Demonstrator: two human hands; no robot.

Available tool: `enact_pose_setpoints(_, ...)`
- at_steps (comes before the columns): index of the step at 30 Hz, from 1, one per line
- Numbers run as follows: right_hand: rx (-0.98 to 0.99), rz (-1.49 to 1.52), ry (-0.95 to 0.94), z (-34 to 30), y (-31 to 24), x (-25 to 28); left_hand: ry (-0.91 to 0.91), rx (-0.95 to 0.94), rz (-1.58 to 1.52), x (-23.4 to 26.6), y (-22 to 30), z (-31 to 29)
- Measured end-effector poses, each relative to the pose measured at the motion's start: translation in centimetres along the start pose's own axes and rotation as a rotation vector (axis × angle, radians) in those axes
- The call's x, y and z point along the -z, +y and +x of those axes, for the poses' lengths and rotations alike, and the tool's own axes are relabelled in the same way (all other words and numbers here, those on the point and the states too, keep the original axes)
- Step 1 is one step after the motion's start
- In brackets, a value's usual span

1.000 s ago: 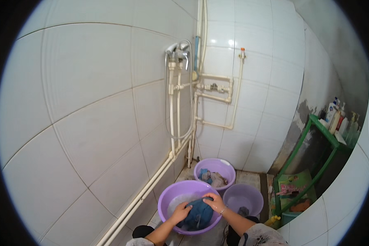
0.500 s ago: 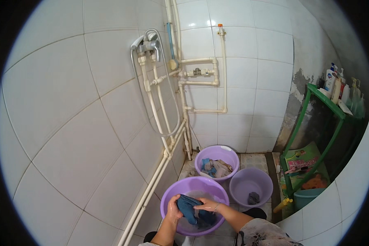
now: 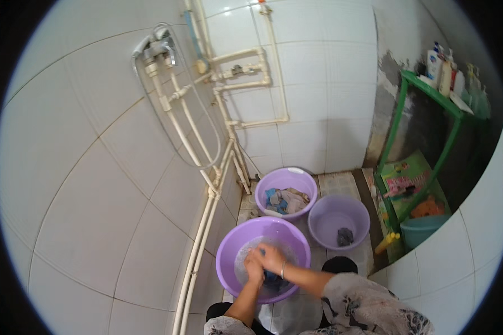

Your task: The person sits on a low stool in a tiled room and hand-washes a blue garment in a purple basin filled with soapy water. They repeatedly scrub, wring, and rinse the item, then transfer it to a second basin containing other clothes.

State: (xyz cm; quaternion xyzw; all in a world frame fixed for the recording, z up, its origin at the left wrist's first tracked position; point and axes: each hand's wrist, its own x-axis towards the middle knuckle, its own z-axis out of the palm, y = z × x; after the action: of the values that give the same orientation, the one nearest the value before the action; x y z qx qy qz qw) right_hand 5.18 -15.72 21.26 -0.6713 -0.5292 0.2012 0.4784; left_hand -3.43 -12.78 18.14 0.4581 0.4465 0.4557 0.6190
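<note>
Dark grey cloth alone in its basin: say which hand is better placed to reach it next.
Right, probably: the right hand is nearer the dark grey cloth, which lies to its right; the left hand sits farther left.

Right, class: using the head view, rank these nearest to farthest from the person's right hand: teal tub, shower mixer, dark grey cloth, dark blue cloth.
1. Dark blue cloth: at the right hand, in the nearest basin.
2. Dark grey cloth: rightward, in the paler basin.
3. Teal tub: farther right, by the green shelf.
4. Shower mixer: high on the left.
</note>
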Motion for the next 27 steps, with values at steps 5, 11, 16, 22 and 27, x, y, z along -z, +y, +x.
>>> enact_pose_setpoints(5, 0.055, -0.08, 0.061, 0.3, 0.2, -0.9, -0.005, -0.009, 0.217, 1.4, 2.0, 0.6)
enact_pose_setpoints(11, 0.077, -0.05, -0.114, -0.4, 0.1, -1.4, -0.118, -0.009, 0.057, 3.1, -2.0, 2.9)
enact_pose_setpoints(16, -0.145, 0.022, -0.141, 2.0, 0.8, 0.7, -0.213, 0.231, -0.154, 0.7, 3.8, -0.8)
enact_pose_setpoints(22, -0.004, 0.208, -0.172, 1.1, 2.0, 1.2, -0.187, 0.262, -0.302, 3.3, 6.2, -0.1)
enact_pose_setpoints(27, -0.021, 0.21, -0.436, 0.0, 4.3, -0.3, -0.252, 0.337, -0.547, 5.7, 7.1, 0.8)
